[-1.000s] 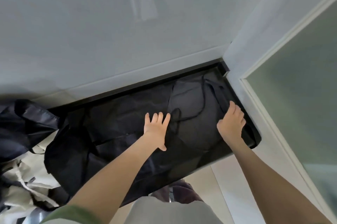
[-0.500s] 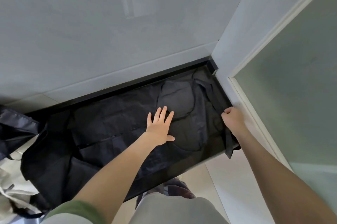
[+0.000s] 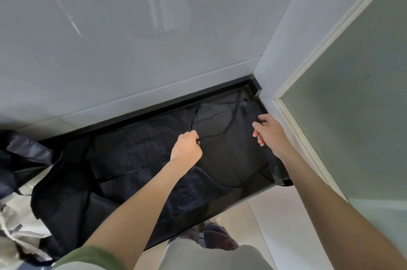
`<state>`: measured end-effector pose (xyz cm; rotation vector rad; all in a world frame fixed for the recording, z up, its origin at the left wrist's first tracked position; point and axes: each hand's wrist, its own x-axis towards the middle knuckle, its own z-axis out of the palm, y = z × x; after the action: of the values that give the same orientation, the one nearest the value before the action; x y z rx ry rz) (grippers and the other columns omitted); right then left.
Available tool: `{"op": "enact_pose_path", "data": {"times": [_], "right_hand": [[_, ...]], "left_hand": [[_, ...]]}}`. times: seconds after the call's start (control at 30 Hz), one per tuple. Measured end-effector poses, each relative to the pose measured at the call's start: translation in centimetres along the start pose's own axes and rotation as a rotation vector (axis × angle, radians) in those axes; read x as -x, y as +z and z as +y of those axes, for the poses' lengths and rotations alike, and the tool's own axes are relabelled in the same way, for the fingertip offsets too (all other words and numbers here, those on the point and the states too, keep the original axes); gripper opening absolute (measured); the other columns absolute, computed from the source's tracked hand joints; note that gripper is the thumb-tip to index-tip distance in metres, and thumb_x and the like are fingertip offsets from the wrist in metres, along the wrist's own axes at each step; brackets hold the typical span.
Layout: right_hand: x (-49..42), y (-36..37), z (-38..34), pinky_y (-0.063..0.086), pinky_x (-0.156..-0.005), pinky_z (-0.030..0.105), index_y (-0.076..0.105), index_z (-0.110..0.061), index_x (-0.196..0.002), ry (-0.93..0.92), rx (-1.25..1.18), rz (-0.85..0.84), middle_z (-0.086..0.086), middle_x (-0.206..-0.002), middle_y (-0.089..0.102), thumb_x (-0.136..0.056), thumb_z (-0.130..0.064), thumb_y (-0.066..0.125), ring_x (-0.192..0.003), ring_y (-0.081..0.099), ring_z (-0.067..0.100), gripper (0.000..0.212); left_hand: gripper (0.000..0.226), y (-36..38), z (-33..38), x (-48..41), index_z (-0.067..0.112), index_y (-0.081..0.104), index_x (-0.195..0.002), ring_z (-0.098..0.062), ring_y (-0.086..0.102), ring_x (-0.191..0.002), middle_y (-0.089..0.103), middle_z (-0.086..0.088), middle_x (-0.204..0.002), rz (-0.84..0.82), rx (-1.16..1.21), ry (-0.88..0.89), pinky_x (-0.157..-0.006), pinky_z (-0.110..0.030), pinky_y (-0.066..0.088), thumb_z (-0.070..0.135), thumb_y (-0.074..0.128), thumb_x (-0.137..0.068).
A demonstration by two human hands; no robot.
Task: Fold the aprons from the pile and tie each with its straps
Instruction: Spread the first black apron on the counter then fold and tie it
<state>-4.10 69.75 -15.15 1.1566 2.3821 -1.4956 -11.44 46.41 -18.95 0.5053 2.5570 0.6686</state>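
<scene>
Change: my L hand (image 3: 186,148) lay flat on the apron (image 3: 143,159) a moment ago and is now balled up. My R hand (image 3: 268,135) is still at the right edge.
L grip: fingers curled tight, pinching the thin strap (image 3: 209,137) by my knuckles.
R grip: fingers bent round the apron's edge, next to the wall.
Apron: black, spread over the dark table (image 3: 154,113), w/ both hands on its right part.
Left end: pile (image 3: 22,155) of black & cream cloth.
</scene>
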Motion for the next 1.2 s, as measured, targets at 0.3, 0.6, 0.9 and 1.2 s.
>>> {"op": "enact_pose_path", "data": {"times": [0.3,0.6,0.9,1.2], "right_hand": [[0.4,5.8,2.3,0.042,-0.104,0.044,0.026,-0.004,-0.144,0.107,0.321,-0.068,0.019,-0.141,0.04,-0.086,-0.003,0.063,-0.126,0.044,0.037,0.069],[-0.7,6.5,3.9,0.043,-0.1,0.05,0.021,-0.008,-0.138,0.141,0.456,-0.063,0.021,-0.135,0.044,-0.086,-0.004,0.064,-0.119,0.049,0.039,0.068],[2.8,11.7,-3.0,0.036,-0.101,0.042,0.04,-0.021,-0.138,-0.465,0.659,-0.011,0.008,-0.133,0.044,-0.081,-0.035,0.073,-0.123,0.04,0.03,0.068],[4.3,17.0,-4.8,0.023,-0.101,0.033,0.051,-0.025,-0.128,-0.613,0.654,-0.432,-0.006,-0.115,0.057,-0.091,-0.035,0.06,-0.119,0.043,0.018,0.04]], "left_hand": [[0.031,-4.5,-3.6,1.0,0.017,0.054,-0.09,-0.019,0.064,-0.079,0.067,-0.002,-0.084,0.222,0.783,-0.305,-0.075,-0.029,0.051,-0.011,0.039,-0.088],[0.009,-6.4,-7.7,3.2,0.009,0.057,-0.101,-0.018,0.061,-0.067,0.061,-0.009,-0.078,0.441,1.333,-0.683,-0.073,-0.036,0.058,0.005,0.05,-0.097],[0.02,-6.1,-6.9,3.6,0.008,0.056,-0.079,-0.025,0.068,-0.083,0.071,-0.008,-0.07,0.079,1.317,-0.717,-0.082,-0.035,0.054,0.018,0.055,-0.097],[0.027,-7.2,-4.9,4.1,0.013,0.064,-0.117,-0.015,0.061,-0.075,0.063,-0.001,-0.068,0.171,1.448,-0.158,-0.083,-0.028,0.049,0.004,0.048,-0.097]]}}
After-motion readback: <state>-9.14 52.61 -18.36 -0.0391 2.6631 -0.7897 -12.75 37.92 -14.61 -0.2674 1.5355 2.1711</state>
